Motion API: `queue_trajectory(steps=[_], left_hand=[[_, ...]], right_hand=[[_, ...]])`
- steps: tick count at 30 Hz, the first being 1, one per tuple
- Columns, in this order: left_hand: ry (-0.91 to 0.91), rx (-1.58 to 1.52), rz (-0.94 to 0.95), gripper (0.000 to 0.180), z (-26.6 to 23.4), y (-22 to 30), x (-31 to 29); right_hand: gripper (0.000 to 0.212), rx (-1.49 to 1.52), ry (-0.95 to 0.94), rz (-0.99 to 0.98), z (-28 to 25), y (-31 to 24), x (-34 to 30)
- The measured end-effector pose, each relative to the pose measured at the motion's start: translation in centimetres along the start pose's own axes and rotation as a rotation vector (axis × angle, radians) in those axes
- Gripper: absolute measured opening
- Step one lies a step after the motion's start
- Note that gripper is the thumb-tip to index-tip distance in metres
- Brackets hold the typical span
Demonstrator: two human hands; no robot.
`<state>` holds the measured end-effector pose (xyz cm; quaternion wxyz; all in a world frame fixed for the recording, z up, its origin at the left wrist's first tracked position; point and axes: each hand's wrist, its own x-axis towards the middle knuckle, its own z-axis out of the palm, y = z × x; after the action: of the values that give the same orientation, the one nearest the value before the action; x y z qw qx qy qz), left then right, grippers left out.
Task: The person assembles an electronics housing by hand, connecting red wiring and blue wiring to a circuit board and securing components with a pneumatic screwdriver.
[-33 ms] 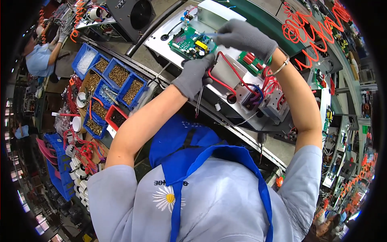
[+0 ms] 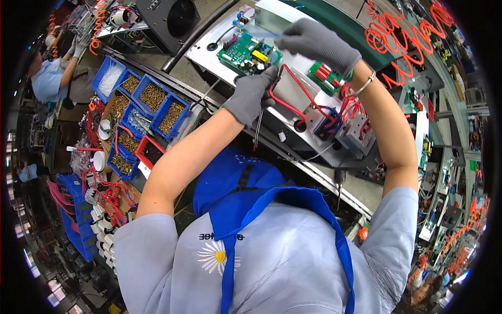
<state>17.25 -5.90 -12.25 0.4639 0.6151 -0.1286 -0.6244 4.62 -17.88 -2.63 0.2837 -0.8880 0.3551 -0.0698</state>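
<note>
My left hand (image 2: 250, 98), in a grey glove, is closed at the near edge of a green circuit board (image 2: 241, 54). Its fingertips pinch together there, and what lies between them is hidden. Thin grey wires (image 2: 258, 128) hang from beneath its palm. Above the board's right side, my gloved right hand (image 2: 314, 44) is closed on a thin bluish strip (image 2: 264, 35), blurred, pointing left over the board. The board sits on a white metal chassis (image 2: 206, 55). Thick red wires (image 2: 300, 86) loop between my hands, past a smaller green board (image 2: 324, 78).
Blue bins (image 2: 171, 116) of brass-coloured fittings and a red bin (image 2: 150, 152) stand on the left. A power driver (image 2: 340, 180) points down at the bench's near edge. Coiled orange hoses (image 2: 384, 36) hang at upper right. A co-worker (image 2: 49, 78) works at far left.
My right hand and the bluish strip have shifted slightly up and left. My left hand stays at the board's edge.
</note>
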Motion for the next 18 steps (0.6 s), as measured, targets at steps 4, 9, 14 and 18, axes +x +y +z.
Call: queue_trajectory(steps=[4,9,14,18], left_hand=[[0.023,0.024,0.108,0.025,0.1,0.0,-0.8],[-0.176,-0.174,0.082,0.027,-0.1,-1.5,2.0],[-0.164,-0.069,0.23,0.029,-0.7,-2.5,1.4],[-0.126,-0.092,0.184,0.026,-0.8,-1.7,0.5]], right_hand=[[0.047,0.3,0.24,-0.041,-0.7,-1.3,-0.5],[0.043,0.152,0.487,-0.23,-3.8,-3.8,-4.4],[0.035,0.293,0.409,0.006,-4.1,-10.0,-13.0],[0.024,0.477,0.4,0.15,0.7,-10.6,-18.2]])
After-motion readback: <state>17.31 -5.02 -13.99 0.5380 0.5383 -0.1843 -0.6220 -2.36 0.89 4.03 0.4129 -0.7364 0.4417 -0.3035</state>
